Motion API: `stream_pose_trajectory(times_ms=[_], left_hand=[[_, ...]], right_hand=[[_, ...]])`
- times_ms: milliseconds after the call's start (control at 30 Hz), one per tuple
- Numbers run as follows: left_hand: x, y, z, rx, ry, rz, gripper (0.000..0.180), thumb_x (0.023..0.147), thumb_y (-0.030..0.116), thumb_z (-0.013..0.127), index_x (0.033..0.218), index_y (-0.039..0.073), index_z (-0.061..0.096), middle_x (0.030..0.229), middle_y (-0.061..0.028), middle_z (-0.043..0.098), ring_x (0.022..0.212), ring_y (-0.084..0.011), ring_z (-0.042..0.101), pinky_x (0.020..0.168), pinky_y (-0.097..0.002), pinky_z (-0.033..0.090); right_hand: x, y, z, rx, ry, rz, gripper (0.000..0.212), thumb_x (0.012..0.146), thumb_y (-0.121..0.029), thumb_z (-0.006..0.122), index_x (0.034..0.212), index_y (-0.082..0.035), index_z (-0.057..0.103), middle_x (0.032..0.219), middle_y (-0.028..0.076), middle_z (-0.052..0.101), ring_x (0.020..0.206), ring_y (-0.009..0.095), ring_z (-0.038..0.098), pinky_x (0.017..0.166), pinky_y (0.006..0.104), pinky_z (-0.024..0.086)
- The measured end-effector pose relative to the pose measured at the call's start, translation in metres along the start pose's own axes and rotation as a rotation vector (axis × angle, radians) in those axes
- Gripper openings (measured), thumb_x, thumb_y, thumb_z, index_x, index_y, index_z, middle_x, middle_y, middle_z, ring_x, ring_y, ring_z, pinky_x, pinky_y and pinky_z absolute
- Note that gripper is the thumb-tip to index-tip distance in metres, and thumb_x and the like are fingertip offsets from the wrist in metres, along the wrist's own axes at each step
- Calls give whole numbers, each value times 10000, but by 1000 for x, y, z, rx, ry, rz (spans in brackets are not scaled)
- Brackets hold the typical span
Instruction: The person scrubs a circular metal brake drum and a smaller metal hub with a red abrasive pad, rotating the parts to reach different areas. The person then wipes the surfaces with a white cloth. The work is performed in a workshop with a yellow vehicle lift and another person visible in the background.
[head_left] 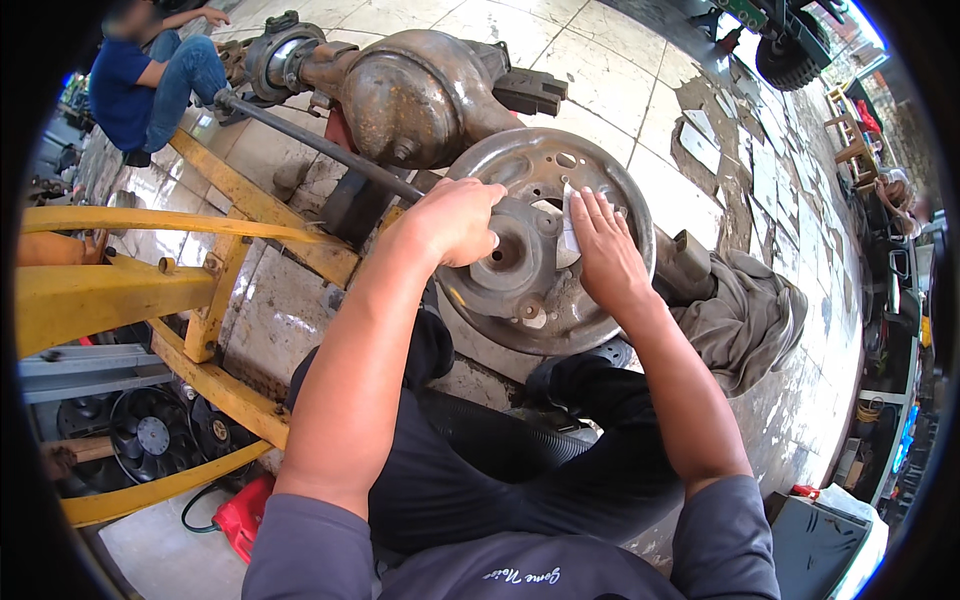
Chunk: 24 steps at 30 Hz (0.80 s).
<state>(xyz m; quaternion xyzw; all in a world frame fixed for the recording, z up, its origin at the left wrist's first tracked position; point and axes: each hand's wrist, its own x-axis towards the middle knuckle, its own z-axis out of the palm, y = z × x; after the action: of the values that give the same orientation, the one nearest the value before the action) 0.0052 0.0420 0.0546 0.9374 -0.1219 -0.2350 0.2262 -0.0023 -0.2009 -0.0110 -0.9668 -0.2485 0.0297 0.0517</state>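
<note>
A round, rusty metal brake backing plate (600,165) stands in front of me, with a thick hub flange (512,262) at its centre. My left hand (458,222) bends over the flange's upper left edge and grips it, index finger and thumb apart; its other fingers are partly hidden. My right hand (610,248) lies along the plate's right side, fingers straight, pressing a small white sheet (570,222) against the metal. Whether the sheet is paper or cloth, I cannot tell. A long metal bar (320,148) runs from the upper left to behind my left wrist.
The rusty axle housing (400,95) lies behind the plate. A yellow steel frame (120,295) stands at left, above cooling fans (152,436). Bunched grey cloth (745,320) lies at right. Broken floor tiles (700,145) are beyond. Another person (140,90) sits at far left.
</note>
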Motion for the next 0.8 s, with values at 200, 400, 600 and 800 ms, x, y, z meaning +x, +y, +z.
stream_pose_trajectory(times_ms=[200, 400, 600, 800], left_hand=[[2, 2, 0, 12, -20, -10, 682, 878, 165, 745, 1487, 5, 484, 1461, -231, 545, 1393, -356, 486, 1178, -413, 387], [0, -1, 1, -5, -3, -26, 674, 879, 166, 744, 1481, 0, 490, 1458, -233, 548, 1389, -356, 491, 1178, -408, 387], [1, -2, 0, -22, -9, -22, 690, 873, 181, 746, 1493, 25, 485, 1470, -220, 540, 1394, -356, 486, 1184, -411, 381], [-16, 8, -2, 26, 66, -220, 745, 876, 243, 739, 1533, 59, 440, 1490, -193, 530, 1417, -339, 460, 1193, -456, 357]], right_hand=[[-3, -19, 6, 37, 38, -169, 660, 932, 30, 396, 1581, 17, 276, 1642, 245, 295, 1542, 376, 267, 1256, 512, 244], [-9, -15, -11, 91, 107, -118, 685, 916, 31, 419, 1584, 15, 273, 1643, 239, 298, 1541, 375, 269, 1251, 513, 247], [-1, -13, 6, 46, 61, -4, 677, 924, 22, 418, 1587, -5, 281, 1638, 216, 322, 1531, 365, 299, 1236, 514, 277], [-9, -24, -6, 116, 103, -106, 675, 909, 53, 431, 1570, 8, 303, 1624, 235, 339, 1518, 368, 325, 1228, 523, 290]])
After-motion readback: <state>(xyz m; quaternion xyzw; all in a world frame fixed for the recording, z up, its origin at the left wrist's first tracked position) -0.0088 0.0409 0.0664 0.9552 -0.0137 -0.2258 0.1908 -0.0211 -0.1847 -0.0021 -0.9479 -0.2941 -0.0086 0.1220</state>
